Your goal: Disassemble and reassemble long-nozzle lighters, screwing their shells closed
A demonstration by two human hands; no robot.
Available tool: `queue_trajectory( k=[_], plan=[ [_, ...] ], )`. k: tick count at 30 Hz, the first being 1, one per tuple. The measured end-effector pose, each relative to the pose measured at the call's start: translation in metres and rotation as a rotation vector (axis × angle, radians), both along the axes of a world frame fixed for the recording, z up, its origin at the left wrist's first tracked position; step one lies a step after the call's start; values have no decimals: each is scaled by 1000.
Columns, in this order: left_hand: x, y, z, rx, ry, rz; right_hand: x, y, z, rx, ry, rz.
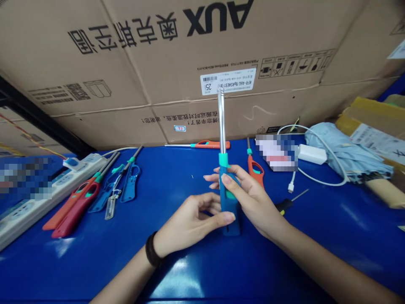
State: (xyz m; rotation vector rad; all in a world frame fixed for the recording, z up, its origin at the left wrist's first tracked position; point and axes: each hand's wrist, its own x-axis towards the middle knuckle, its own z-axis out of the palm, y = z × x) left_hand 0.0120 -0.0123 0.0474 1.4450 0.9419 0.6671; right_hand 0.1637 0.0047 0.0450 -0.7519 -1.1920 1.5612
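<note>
Between my two hands a blue long-neck gas lighter (pixel 228 202) is held upright, its silver tube pointing up and its green collar just above the handle. My left hand (pixel 196 215) grips the lower handle, thumb across the front and fingers behind it. Higher up, my right hand (pixel 243 194) wraps the handle near the green trigger, with its thumb pressed on the body. An orange lighter (pixel 210 145) lies behind them, and another orange lighter (pixel 255 169) lies partly hidden behind my right hand.
Left on the blue table (pixel 177 169) lie a red lighter (pixel 74 209), an orange lighter (pixel 71 202), an opened blue lighter shell (pixel 129 181) and a power strip (pixel 53 194). To the right are a screwdriver (pixel 286 205), white charger (pixel 312 154) and folded umbrella (pixel 344 150). A cardboard box (pixel 177 76) stands behind.
</note>
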Motion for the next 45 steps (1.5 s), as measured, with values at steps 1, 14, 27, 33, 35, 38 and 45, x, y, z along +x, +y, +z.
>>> queue_trajectory(
  k=[1, 14, 27, 33, 35, 38, 45],
  plan=[
    [2, -1, -1, -7, 6, -33, 0, 0, 0, -5, -3, -8],
    [3, 4, 1, -540, -445, -28, 7, 7, 6, -51, 26, 8],
    [3, 1, -7, -44, -45, 68, 7, 15, -4, -81, -37, -168],
    [5, 0, -9, 172, 146, 225, 9, 15, -5, 0, -156, -245],
    [5, 0, -8, 106, 113, 235, 9, 15, -4, -25, -173, -193],
    [4, 1, -5, 2, 32, 223, 10, 14, -4, -58, -168, -144],
    [6, 3, -3, -70, -48, 195, 11, 16, -6, -70, -157, -142]
  ],
)
